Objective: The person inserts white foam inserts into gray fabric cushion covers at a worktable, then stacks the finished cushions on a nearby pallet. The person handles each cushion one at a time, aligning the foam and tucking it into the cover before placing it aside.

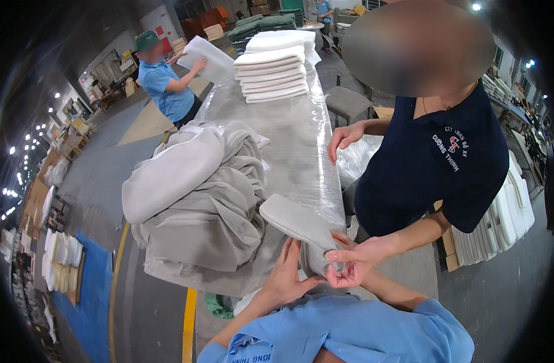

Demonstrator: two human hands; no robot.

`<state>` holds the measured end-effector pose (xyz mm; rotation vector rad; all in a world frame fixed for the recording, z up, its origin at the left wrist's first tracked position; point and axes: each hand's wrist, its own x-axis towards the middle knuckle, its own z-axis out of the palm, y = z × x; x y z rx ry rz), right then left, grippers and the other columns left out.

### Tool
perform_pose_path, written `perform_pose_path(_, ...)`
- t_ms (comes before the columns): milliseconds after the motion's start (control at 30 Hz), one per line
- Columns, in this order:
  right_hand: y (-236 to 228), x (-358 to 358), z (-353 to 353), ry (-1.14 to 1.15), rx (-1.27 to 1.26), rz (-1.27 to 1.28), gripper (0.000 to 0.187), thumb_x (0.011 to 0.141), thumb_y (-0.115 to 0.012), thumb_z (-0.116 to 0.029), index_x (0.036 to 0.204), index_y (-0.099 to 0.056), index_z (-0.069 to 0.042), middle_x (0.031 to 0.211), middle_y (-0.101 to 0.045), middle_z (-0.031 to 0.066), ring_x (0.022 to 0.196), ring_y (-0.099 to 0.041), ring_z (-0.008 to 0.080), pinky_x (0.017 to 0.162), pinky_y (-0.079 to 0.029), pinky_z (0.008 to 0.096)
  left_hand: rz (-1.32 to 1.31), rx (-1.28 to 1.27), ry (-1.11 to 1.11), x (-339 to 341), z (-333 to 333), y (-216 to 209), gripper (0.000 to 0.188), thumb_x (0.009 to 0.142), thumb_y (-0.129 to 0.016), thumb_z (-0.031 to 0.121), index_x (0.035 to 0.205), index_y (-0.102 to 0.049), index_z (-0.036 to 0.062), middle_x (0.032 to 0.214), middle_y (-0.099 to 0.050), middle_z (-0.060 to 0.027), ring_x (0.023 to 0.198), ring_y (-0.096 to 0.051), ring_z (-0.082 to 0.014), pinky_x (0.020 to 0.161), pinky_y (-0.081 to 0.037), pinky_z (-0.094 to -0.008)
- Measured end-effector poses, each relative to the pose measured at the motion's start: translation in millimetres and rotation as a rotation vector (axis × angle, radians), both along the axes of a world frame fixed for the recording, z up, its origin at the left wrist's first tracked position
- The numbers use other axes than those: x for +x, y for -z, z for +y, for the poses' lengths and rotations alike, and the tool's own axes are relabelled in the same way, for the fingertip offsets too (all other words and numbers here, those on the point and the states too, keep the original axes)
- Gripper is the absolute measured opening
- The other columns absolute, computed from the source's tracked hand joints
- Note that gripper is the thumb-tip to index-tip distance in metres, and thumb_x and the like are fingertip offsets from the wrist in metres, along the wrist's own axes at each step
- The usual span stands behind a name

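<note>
1. Our left hand [283, 275] is half open, its fingers laid along the lower left side of the grey pad [301, 227]; we cannot tell whether it grips.
2. Our right hand [342, 240] is mostly hidden behind a co-worker's hand [352, 260], a few fingers showing at the pad's right; how far it is closed, we cannot tell.
3. The pad is at the table's [295, 160] near edge, tilted up leftward. Its rounded upper end is in grey fabric; its lower end is hidden among the hands, so we judge this piece is in progress, with its finish unclear.
4. Left of the pad, the grey heap [198, 224] lies loose and crumpled, so we take it as unsorted work.
5. Farther along, the white stack [271, 72] is neatly piled and untouched by our hands; whether it counts as done or left, we cannot tell.
6. Beyond, another worker [165, 78] holds a white sheet [209, 59].
</note>
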<state>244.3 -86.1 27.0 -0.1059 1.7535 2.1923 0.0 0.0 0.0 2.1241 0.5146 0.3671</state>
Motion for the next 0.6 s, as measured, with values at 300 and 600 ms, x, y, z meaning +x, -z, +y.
perform_pose_path(300,30.0,-48.9,32.4,0.322,0.558,-0.728,0.026,0.091,-0.078,-0.007,0.11,-0.06,-0.005,0.106,-0.059,0.0012,0.099,-0.061,0.0111,0.083,-0.054,0.0246,-0.225,0.207,-0.42,-21.4,22.1,0.1,0.055,0.087,-0.067,-0.001,0.14,-0.056,-0.0032,0.13,-0.067,-0.0223,0.122,-0.066,-0.036,0.103,-0.052,-0.0425)
perform_pose_path(600,23.5,-97.8,78.5,0.008,1.671,-2.999,0.013,0.094,-0.071,-0.01,0.1,-0.062,-0.003,0.081,-0.068,0.0188,0.073,-0.07,0.0376,0.065,-0.053,0.0411,-0.254,-0.111,-0.434,-80.4,2.3,-17.2,0.038,0.1,-0.066,0.008,0.136,-0.061,-0.0009,0.117,-0.069,-0.0138,0.108,-0.068,-0.02,0.092,-0.053,-0.0319)
